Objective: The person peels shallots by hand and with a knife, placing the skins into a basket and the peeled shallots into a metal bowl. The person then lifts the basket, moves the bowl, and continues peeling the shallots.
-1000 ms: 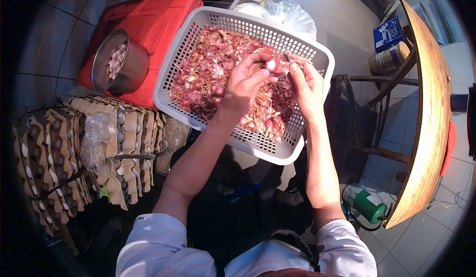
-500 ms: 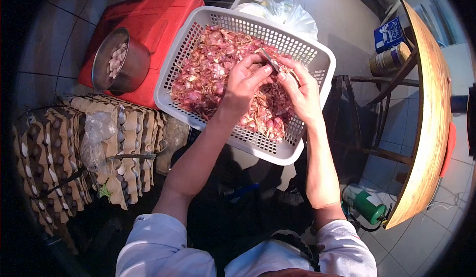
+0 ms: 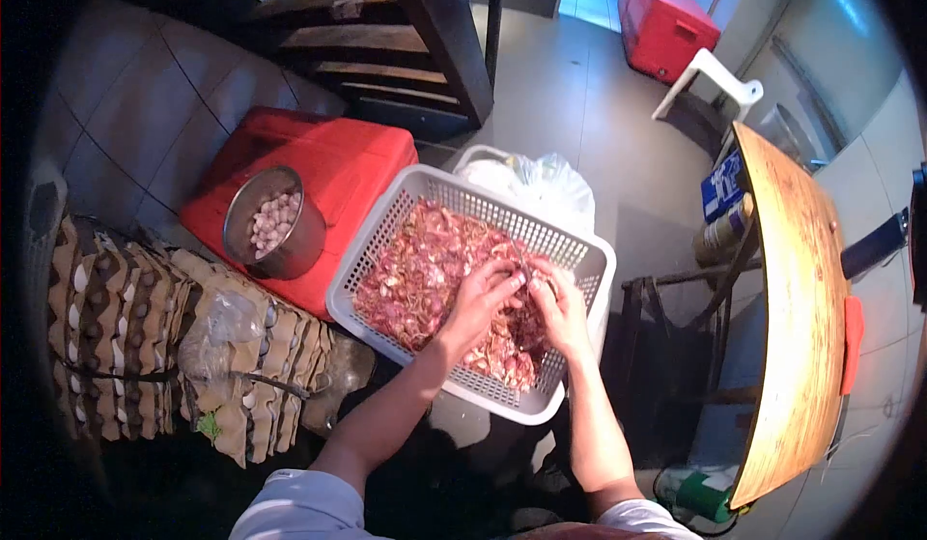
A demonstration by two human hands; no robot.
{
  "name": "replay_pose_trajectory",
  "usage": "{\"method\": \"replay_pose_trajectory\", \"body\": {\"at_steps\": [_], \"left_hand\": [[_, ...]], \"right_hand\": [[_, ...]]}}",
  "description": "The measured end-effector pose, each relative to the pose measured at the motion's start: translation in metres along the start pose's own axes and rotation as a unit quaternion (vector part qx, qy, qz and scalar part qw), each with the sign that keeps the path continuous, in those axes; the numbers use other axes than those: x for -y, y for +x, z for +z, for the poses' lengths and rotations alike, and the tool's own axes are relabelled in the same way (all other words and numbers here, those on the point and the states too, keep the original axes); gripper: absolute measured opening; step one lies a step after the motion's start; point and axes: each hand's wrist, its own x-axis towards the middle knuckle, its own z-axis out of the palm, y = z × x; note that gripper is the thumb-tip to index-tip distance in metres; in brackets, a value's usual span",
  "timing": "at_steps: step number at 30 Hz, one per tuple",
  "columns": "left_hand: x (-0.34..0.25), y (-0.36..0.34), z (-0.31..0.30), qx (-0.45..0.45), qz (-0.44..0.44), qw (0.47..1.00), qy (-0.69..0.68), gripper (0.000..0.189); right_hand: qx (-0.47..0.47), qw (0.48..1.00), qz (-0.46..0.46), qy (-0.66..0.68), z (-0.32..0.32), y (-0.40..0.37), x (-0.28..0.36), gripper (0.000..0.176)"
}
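A light grey perforated basket [image 3: 454, 407] holds a heap of red-purple shallots and loose papery skins [image 3: 410, 270]. Both hands meet above its right half, fingertips close together. My left hand [image 3: 480, 298] is closed in a pinch; whatever lies between its fingers is hidden. My right hand [image 3: 560, 303], also closed, grips a small knife [image 3: 522, 268], of which only a thin stretch of blade shows between the hands. Left of the basket, a metal pot [image 3: 297, 245] contains small pale, peeled bulbs [image 3: 275, 221].
The pot stands on a red cooler box [image 3: 338, 154]. Stacked egg trays [image 3: 261, 366] with a plastic bag are at left. Behind the basket is a white plastic bag [image 3: 550, 187]. A wooden table [image 3: 792, 327] rises at right, with a green gas canister [image 3: 703, 497] below.
The head view has tilted up, so basket and hands sit lower and more floor shows behind. Both hands stay together over the basket, and the knife blade is less visible.
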Motion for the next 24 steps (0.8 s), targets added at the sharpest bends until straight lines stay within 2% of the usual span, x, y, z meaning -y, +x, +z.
{"method": "replay_pose_trajectory", "body": {"at_steps": [2, 3, 7, 10, 14, 16, 18, 20, 23, 24], "left_hand": [[0.001, -0.001, 0.003, 0.013, 0.006, 1.000, -0.007, 0.026], [0.001, -0.001, 0.003, 0.016, 0.005, 1.000, -0.009, 0.026], [-0.002, -0.001, 0.003, 0.006, -0.017, 1.000, 0.003, 0.026], [-0.006, -0.002, 0.006, -0.033, -0.016, 0.999, -0.016, 0.029], [-0.017, 0.002, 0.006, -0.037, 0.008, 0.999, 0.002, 0.035], [-0.014, 0.007, -0.001, -0.014, 0.021, 1.000, -0.010, 0.034], [-0.012, 0.008, -0.002, -0.023, 0.028, 0.999, -0.011, 0.030], [-0.009, 0.008, -0.004, -0.012, 0.035, 0.999, -0.034, 0.028], [-0.006, 0.010, -0.005, -0.008, 0.027, 0.999, -0.044, 0.030], [-0.006, 0.010, -0.005, -0.009, 0.025, 0.998, -0.049, 0.031]], "right_hand": [[0.009, 0.999, -0.041, -0.031, -0.001, 0.000, 0.005, 0.031], [0.012, 1.000, 0.005, 0.005, 0.000, -0.001, 0.002, 0.031], [-0.018, 0.999, 0.042, 0.011, -0.001, 0.000, -0.002, 0.031], [-0.084, 0.996, -0.028, -0.034, 0.002, 0.002, -0.037, 0.034], [-0.021, 1.000, 0.005, 0.011, 0.001, 0.003, -0.024, 0.040], [-0.031, 0.999, 0.016, 0.011, 0.001, 0.003, -0.021, 0.038], [-0.049, 0.995, 0.022, 0.082, 0.003, 0.004, -0.020, 0.037], [-0.056, 0.993, 0.032, 0.098, 0.002, 0.004, -0.022, 0.037], [-0.030, 0.987, 0.036, 0.155, 0.004, 0.002, -0.015, 0.037], [-0.018, 0.992, 0.023, 0.119, 0.004, 0.002, -0.015, 0.037]]}}
